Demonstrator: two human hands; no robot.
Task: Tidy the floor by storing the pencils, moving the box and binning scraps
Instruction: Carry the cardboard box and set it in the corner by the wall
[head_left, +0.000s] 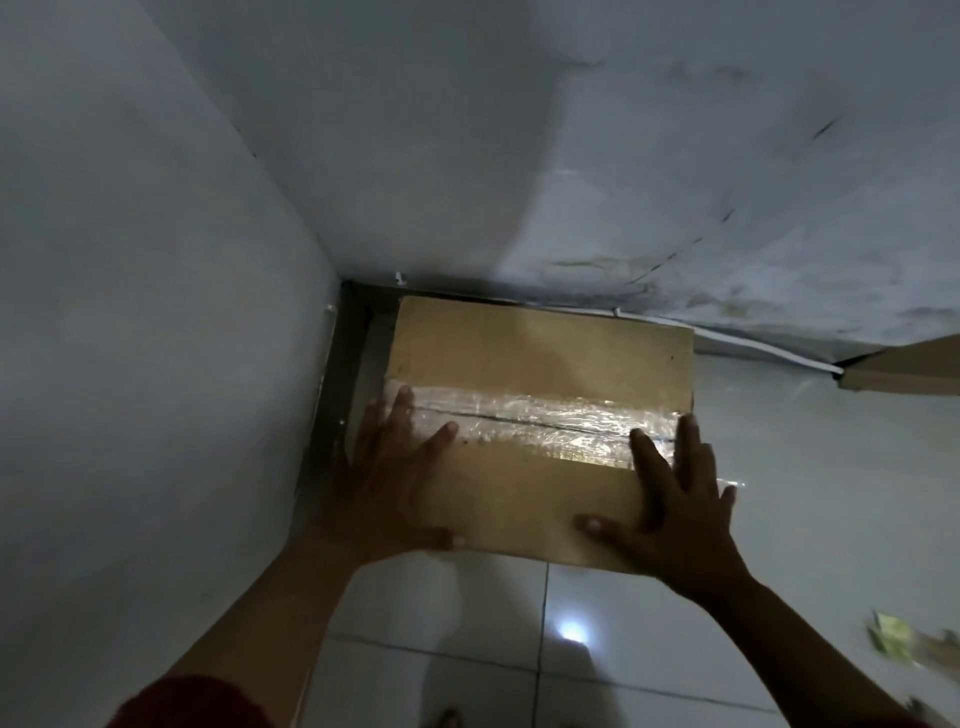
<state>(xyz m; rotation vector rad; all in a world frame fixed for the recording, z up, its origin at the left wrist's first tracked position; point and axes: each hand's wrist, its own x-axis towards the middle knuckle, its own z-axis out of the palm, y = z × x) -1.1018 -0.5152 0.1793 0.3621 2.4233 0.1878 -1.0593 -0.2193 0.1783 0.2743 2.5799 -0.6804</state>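
Taped cardboard box (540, 415) is set on the tiled floor (649, 649) in the corner, at 12 o'clock. Left hand (389, 483) and right hand (670, 514) are laid flat on its near corners, fingers spread, nothing gripped. Scraps (893, 631) are seen at 4 o'clock.

Place: dim corner of a home room
Floor: glossy white tiles (649, 649)
Walls: plain painted walls (156, 260), stained
Clutter: taped cardboard box (540, 358) in the corner

box (540, 364): brown cardboard, under both hands
tape (530, 415): clear, glossy, crinkled, between the hands
floor (649, 649): white glossy tiles, below the hands
scraps (891, 631): yellow-green, right of the right hand (670, 519)
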